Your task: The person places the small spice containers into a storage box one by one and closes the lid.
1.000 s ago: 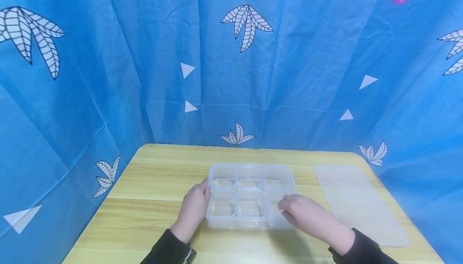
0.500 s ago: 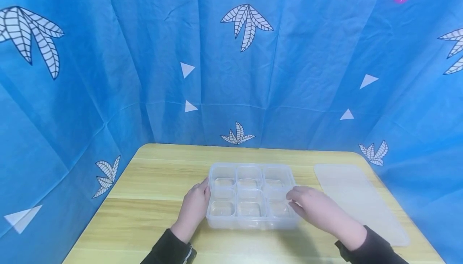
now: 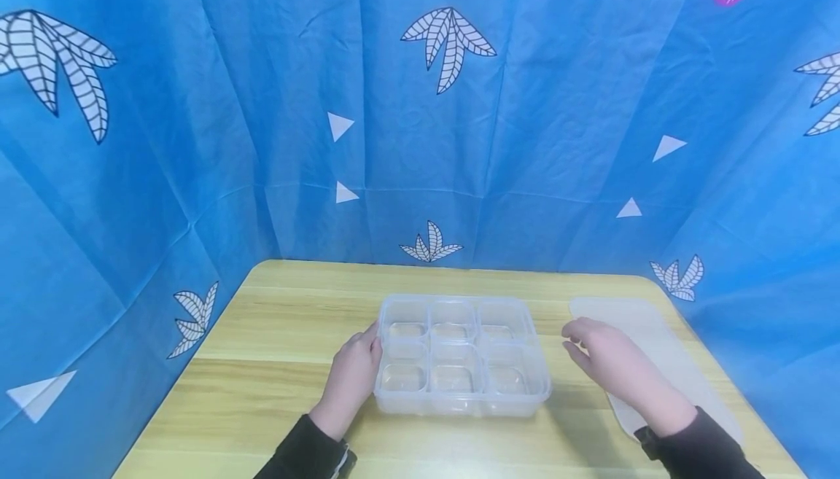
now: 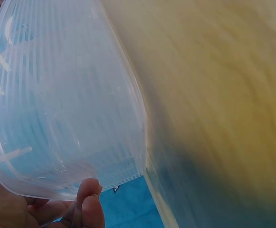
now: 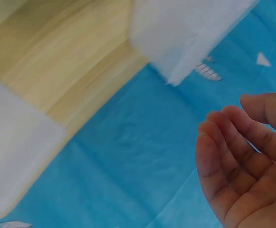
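Observation:
A clear plastic divided box [image 3: 462, 405] stands on the table, with several small square compartments [image 3: 453, 378] set in two rows. My left hand [image 3: 351, 377] holds its left side. In the left wrist view, bent fingers [image 4: 91, 202] lie against the ribbed wall [image 4: 71, 85] by the rim. To the right of the box, my right hand [image 3: 613, 362] hovers in the air with nothing in it. Its fingers [image 5: 209, 156] are loosely curved, thumb apart from them. Beneath and behind that hand lies a flat, frosted translucent lid [image 3: 639, 318], partly hidden by the wrist.
The wood-grain table [image 3: 289, 318] has rounded far corners. A blue curtain [image 3: 275, 100] printed with leaves and triangles hangs close behind the table and along both sides. Dark sleeves [image 3: 305, 450] cover the forearms.
My right hand has drawn away from the front right compartment, moving right past the box's edge to over the lid. My left hand and the box have stayed in place.

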`<state>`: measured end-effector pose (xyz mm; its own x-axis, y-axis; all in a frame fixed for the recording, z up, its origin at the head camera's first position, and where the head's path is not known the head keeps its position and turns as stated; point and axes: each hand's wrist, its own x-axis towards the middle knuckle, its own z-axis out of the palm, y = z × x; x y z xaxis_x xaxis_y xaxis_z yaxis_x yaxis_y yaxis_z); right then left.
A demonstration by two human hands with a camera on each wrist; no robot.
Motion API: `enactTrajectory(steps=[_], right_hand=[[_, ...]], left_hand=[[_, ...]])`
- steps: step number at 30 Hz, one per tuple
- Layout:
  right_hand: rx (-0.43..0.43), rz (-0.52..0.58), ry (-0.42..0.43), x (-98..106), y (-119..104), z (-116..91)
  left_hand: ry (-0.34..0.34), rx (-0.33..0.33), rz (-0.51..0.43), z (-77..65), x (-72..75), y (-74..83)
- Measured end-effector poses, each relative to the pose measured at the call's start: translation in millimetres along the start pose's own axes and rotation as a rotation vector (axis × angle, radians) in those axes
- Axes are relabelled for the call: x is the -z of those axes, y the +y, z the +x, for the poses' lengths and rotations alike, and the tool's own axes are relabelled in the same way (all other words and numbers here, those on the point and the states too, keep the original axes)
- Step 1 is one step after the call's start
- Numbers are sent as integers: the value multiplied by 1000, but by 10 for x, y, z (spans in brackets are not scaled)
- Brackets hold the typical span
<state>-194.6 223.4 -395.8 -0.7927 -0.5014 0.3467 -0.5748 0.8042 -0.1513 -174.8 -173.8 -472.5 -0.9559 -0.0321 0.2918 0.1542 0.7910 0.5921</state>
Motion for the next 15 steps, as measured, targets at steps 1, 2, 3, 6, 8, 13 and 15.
enactTrajectory(steps=[1,2,3,6,8,13,15], right_hand=[[-15,1,2,-11,47,-17],[-33,2,1,-22,99,-36],[-54,5,-2,-32,152,-58],[-120,17,-25,-73,336,-128],[-170,14,-47,-102,468,-179],[-276,-12,-103,-170,762,-299],[-304,-19,-119,-189,848,-336]], left_hand=[[-1,0,-2,-1,-2,-3],[-2,-1,-2,-2,-6,-7],[-7,1,-6,-3,-9,-9],[-14,6,-13,-6,-11,-9],[-11,5,-15,-8,-7,-3],[6,-11,-4,0,6,9],[13,-13,2,2,6,8]])
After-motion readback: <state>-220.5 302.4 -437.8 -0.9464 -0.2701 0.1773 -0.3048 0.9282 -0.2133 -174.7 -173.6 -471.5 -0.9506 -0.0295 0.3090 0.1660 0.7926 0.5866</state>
